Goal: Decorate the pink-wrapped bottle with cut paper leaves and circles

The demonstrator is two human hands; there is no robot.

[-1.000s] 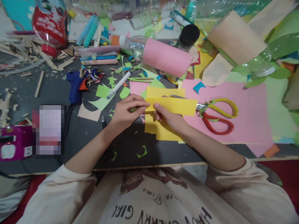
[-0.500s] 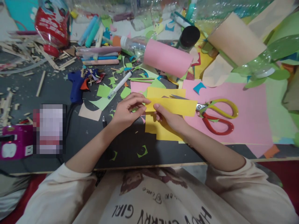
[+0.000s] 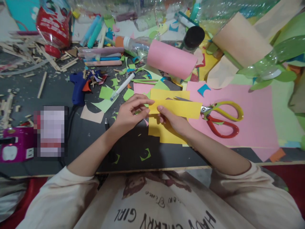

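A yellow paper strip [image 3: 183,108] lies across my two hands, raised above other yellow paper [image 3: 170,132]. My right hand [image 3: 175,121] pinches it, thumb on top and fingers curled beneath. At the strip's left end, my left hand [image 3: 133,111] has thumb and fingertips closed at the edge. Scissors [image 3: 205,110] with one yellow and one red handle lie just right of the strip, blades partly hidden by it. Under the scissors is a pink sheet [image 3: 254,117].
A blue glue gun [image 3: 78,87], a white pen [image 3: 122,86] and green paper scraps [image 3: 106,93] lie left of my hands. Behind stand a pink paper-wrapped tube [image 3: 171,59], a black-capped bottle [image 3: 194,38] and a red-labelled bottle [image 3: 54,30]. A magenta box [image 3: 17,144] sits far left.
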